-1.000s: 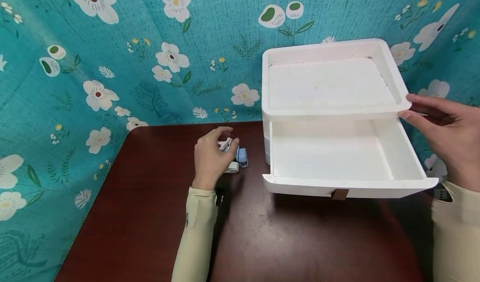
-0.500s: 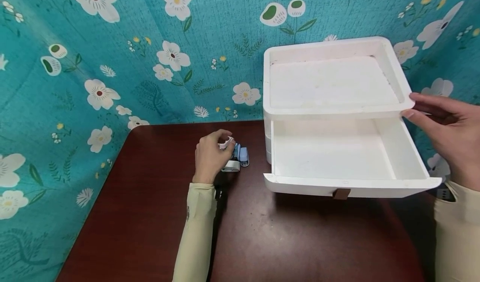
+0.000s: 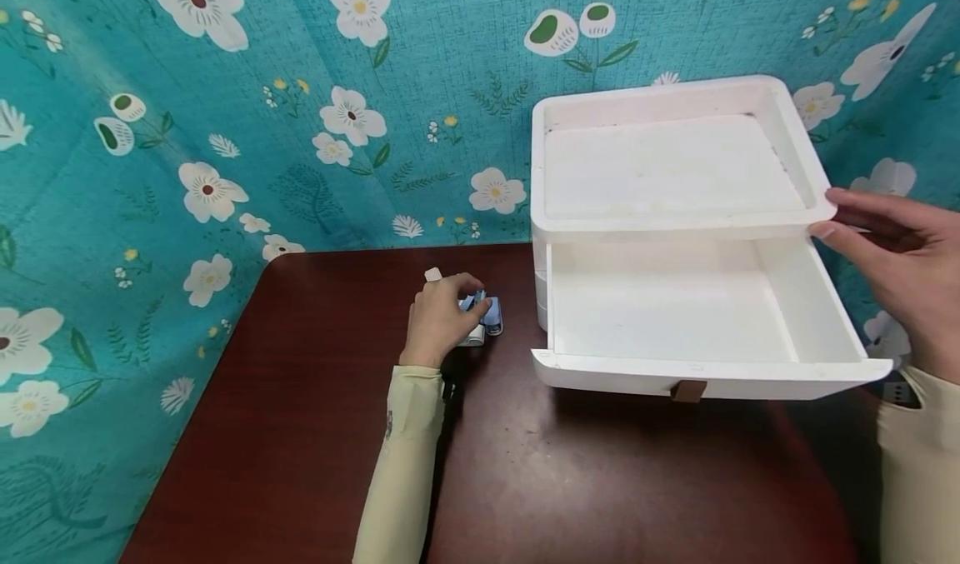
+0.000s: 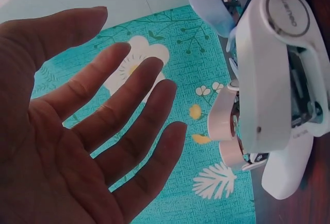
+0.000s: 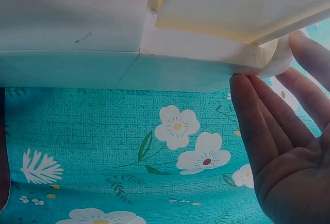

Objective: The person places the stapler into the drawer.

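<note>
In the head view my left hand [image 3: 441, 318] is over a cluster of small staplers, thumb and index finger apart beside a blue stapler [image 3: 492, 316]. The left wrist view shows its fingers spread and loosely bent, with nothing between them. A white stapler [image 4: 265, 74] lies in front of them there, with pinkish staplers [image 4: 225, 115] behind it. My right hand [image 3: 903, 256] pinches the near right corner of a white drawer unit [image 3: 678, 229], thumb in front and fingers at the side. Its upper drawer [image 3: 712, 371] is pulled out and bare inside.
The dark reddish-brown table [image 3: 300, 431] carries everything. A teal flowered cloth [image 3: 300, 89] hangs behind it. The pulled-out drawer, with a brown tab [image 3: 688, 391], juts over the table's front part. A white piece [image 3: 433, 274] shows just beyond the left hand.
My left hand has moved a little right, from the white stapler toward the blue ones, and a white piece now shows behind it. The right hand keeps its place on the corner.
</note>
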The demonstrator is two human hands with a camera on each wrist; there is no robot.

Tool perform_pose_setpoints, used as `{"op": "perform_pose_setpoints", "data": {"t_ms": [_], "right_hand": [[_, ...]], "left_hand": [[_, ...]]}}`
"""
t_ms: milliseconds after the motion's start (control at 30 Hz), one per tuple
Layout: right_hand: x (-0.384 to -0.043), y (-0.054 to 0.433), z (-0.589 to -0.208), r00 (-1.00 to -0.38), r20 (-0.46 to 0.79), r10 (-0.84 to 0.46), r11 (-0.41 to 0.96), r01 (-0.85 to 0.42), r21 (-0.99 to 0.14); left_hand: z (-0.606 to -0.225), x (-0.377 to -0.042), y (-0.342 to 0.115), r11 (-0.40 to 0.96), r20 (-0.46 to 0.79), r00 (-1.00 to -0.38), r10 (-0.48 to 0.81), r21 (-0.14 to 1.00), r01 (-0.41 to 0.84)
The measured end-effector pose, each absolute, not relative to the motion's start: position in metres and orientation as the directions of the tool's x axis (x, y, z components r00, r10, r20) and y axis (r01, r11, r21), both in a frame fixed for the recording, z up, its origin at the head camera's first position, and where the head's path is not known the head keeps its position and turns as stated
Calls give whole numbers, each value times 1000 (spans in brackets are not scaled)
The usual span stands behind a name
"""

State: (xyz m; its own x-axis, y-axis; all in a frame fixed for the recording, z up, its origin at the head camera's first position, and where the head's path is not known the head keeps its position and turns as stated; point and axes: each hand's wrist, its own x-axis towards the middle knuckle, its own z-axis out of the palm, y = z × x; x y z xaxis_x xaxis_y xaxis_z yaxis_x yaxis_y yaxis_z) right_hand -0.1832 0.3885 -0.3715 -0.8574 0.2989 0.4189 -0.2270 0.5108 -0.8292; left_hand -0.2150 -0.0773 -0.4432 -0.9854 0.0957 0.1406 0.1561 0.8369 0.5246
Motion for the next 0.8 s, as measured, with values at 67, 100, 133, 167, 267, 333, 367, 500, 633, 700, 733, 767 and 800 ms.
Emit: {"op": "perform_pose_setpoints", "data": {"t_ms": [67, 100, 133, 167, 267, 333, 367, 500, 633, 700, 733, 767, 800], "right_hand": [[-183, 389, -371, -854, 426, 299, 506, -237, -830], [-183, 389, -371, -855, 426, 297, 506, -237, -829], [-183, 389, -371, -855, 427, 296, 506, -239, -829], [-183, 389, -371, -856, 423, 296, 507, -234, -830], [-182, 390, -372, -860, 415, 298, 514, -222, -829], [-182, 390, -372, -861, 414, 296, 519, -219, -826], [-182, 390, -372, -862, 414, 294, 519, -219, -826], [-182, 390, -372, -862, 413, 294, 519, -218, -826], [-182, 390, -372, -861, 412, 298, 522, -215, -826], [-182, 390, -372, -860, 413, 300, 523, -214, -825], [-182, 390, -372, -859, 417, 299, 524, -217, -824], [-182, 390, -372, -858, 419, 298, 523, -220, -823], [-182, 390, -372, -858, 419, 296, 521, -223, -824]], "left_hand": [[-443, -215, -78, 845, 127, -987, 99, 514, 151], [-443, -215, -78, 847, 121, -987, 102, 510, 150], [-443, -216, -78, 850, 115, -988, 105, 505, 150], [-443, -216, -79, 852, 109, -988, 108, 502, 149], [-443, -216, -81, 852, 87, -988, 125, 500, 152], [-443, -217, -83, 849, 71, -988, 140, 505, 156], [-442, -217, -84, 847, 63, -987, 148, 507, 159], [-442, -217, -87, 832, 30, -983, 183, 527, 171], [-442, -218, -89, 825, -24, -979, 202, 543, 157], [-442, -218, -90, 827, -50, -977, 205, 543, 146], [-442, -218, -91, 831, -59, -977, 205, 538, 142], [-442, -218, -91, 835, -67, -976, 207, 532, 140], [-443, -218, -92, 841, -75, -975, 207, 523, 139]]}}
